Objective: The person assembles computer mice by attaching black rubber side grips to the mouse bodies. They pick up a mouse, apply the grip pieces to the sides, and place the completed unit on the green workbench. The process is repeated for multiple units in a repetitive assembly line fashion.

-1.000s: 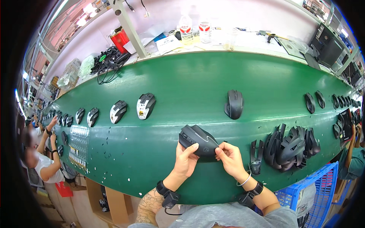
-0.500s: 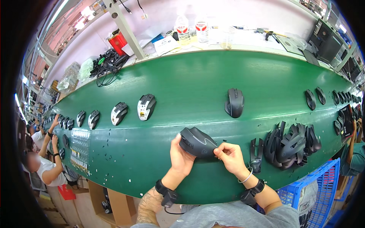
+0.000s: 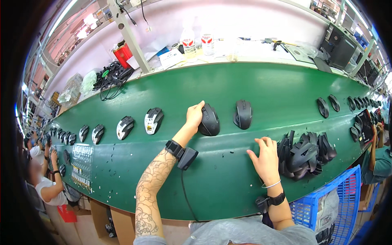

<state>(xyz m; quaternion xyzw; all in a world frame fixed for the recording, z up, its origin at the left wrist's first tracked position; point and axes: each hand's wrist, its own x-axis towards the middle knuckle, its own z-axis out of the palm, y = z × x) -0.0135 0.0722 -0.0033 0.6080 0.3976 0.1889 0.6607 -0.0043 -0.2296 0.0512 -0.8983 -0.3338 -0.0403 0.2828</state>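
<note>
Green worktop [image 3: 224, 179]: left hand [image 3: 194, 117] clasps 1 mouse [image 3: 210, 121] (black, curved).

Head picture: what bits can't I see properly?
All in the head view:
Black mouse by the left hand: part of its left side, covered by that hand.
Shell pile: lower pieces, hidden under upper ones.
Far-left mice: details, too small.
Blue crate: its bottom, cut off by the lower edge.
</note>
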